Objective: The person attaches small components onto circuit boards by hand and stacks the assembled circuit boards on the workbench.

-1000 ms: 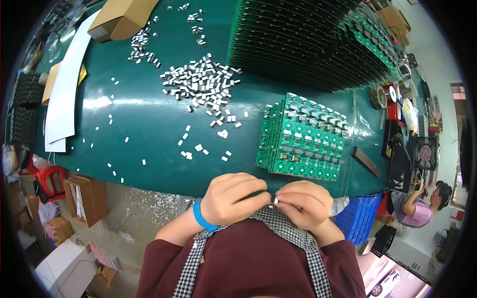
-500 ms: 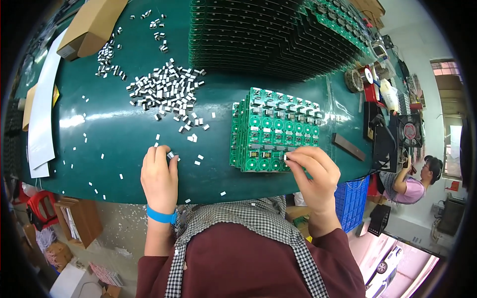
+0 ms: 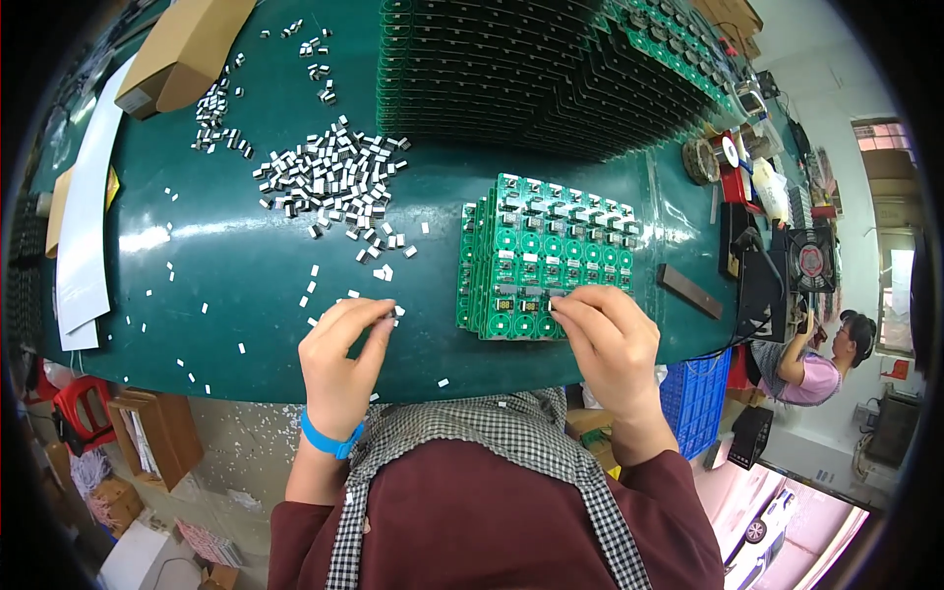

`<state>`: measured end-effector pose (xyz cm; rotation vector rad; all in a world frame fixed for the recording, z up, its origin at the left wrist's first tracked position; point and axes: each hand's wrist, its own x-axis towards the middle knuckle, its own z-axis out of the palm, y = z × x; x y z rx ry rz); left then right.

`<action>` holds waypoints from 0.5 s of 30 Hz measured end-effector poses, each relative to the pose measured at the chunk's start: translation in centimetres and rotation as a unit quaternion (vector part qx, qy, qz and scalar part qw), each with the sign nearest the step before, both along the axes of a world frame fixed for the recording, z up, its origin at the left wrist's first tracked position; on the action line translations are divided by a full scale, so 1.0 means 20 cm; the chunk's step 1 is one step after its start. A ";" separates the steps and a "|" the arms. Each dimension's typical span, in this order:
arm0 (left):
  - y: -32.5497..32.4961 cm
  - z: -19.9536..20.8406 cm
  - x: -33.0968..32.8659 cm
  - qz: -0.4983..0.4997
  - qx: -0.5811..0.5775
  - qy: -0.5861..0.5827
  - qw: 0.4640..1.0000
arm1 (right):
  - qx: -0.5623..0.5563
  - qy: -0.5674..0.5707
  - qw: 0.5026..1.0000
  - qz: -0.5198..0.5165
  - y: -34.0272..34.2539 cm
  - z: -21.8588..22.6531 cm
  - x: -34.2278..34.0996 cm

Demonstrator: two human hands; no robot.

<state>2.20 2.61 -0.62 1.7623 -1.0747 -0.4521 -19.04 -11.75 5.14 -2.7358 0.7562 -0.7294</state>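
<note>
In front of me stands a stack of green circuit boards [image 3: 565,258], with rows of round outlines and small two-digit display modules [image 3: 504,306] on the top board. My right hand [image 3: 618,344] is at the board's near edge, thumb and forefinger pinched on a small white-edged piece that looks like a display module; the fingers partly hide it. To the left, my left hand [image 3: 342,352] hovers low over the table, its fingertips closed on a small dark and white display module [image 3: 394,313]. A loose pile of such black-and-white modules [image 3: 329,182] lies beyond it.
Tall stacks of circuit boards [image 3: 531,74] rise at the back. A dark bar [image 3: 688,291] lies right of the near stack. Small white bits [image 3: 241,348] dot the green table [image 3: 265,315]. A cardboard box [image 3: 182,59] sits far left; another person [image 3: 811,364] is at right.
My left hand has moved right and now pinches a module from the table. My right hand has shifted slightly left along the board's near rows.
</note>
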 end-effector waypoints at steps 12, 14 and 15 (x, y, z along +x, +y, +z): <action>-0.03 0.05 -0.07 -0.115 -0.071 0.147 0.980 | -0.001 -0.007 1.000 -0.001 0.00 -0.01 0.00; -0.04 0.05 -0.08 -0.120 -0.074 0.160 0.977 | -0.003 -0.010 1.000 0.000 0.00 -0.02 0.00; -0.04 0.05 -0.08 -0.120 -0.076 0.166 0.976 | -0.004 -0.013 1.000 0.002 -0.01 -0.02 -0.01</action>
